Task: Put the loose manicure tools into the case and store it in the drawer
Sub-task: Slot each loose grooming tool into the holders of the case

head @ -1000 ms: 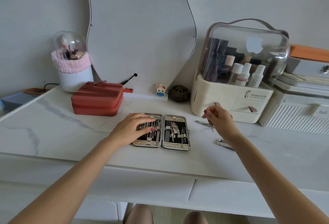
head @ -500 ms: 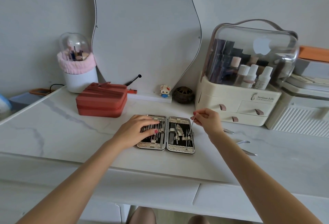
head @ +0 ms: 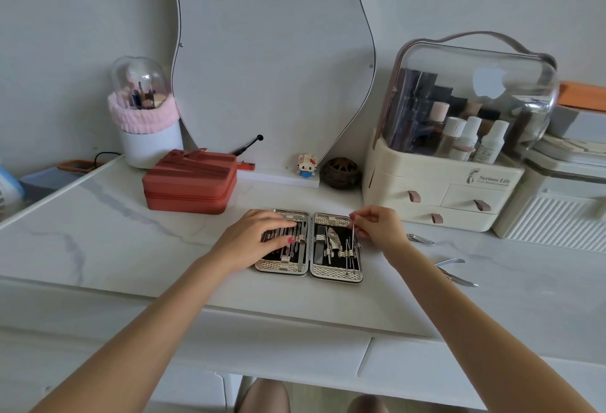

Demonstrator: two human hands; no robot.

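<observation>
Case (head: 337,273) under both hands (open)

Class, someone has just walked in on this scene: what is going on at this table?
A person is refilling an open manicure case on a marble-look table. The left hand rests flat on the case's left half; the right hand pinches a thin metal tool over the right half. Nail clippers and nippers lie loose beside it.

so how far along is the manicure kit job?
Early to midway. The case lies open with most slots filled. In hand: the right hand pinches a thin tool over the right half while the left hand steadies the left half. Left: clippers and nippers remain on the table; then close and store the case.
</observation>
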